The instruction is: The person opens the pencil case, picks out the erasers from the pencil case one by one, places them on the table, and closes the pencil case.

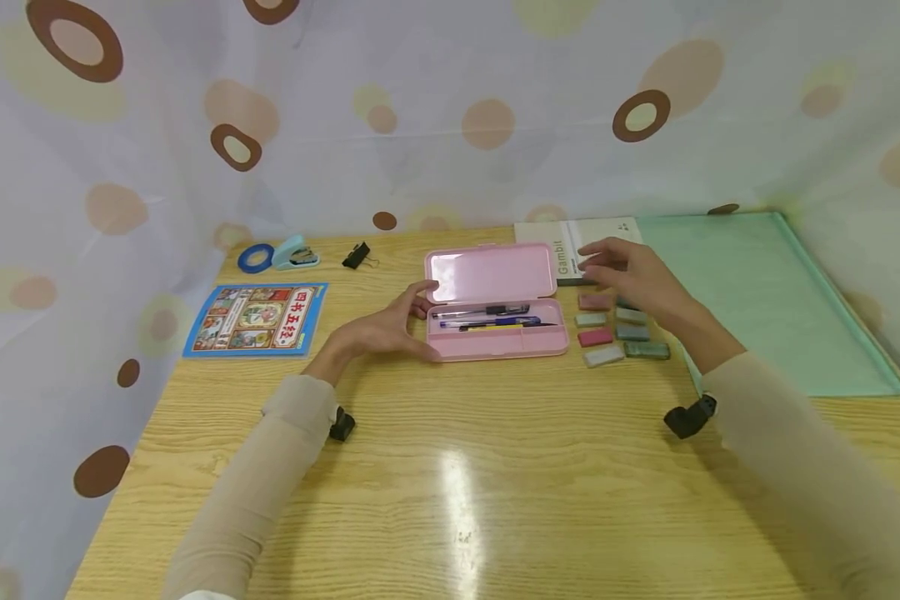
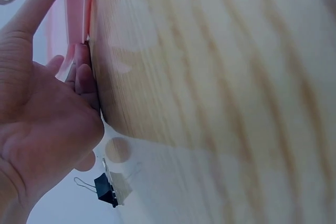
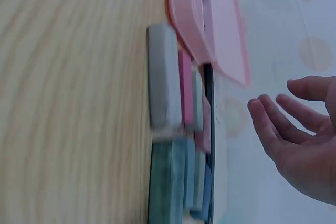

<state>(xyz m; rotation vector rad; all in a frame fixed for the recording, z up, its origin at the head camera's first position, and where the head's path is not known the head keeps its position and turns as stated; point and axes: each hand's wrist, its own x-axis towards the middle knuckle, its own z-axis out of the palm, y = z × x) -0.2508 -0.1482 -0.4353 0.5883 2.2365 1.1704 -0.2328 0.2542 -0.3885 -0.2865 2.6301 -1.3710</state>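
Observation:
An open pink pencil case lies on the table, its lid folded back. Several pens lie in its upper compartment. My left hand spans the case's left end, thumb at the near corner and fingers bent at the hinge side. Above the small coloured blocks, my right hand hovers with fingers loosely bent, nothing between them. Two columns of these blocks stand right of the case, among them a pink block, a whitish block and a dark green block.
Behind the blocks lies a white box marked Gambit. A pale green mat or board covers the right side. At left are a blue booklet, a stapler, blue tape and a black binder clip.

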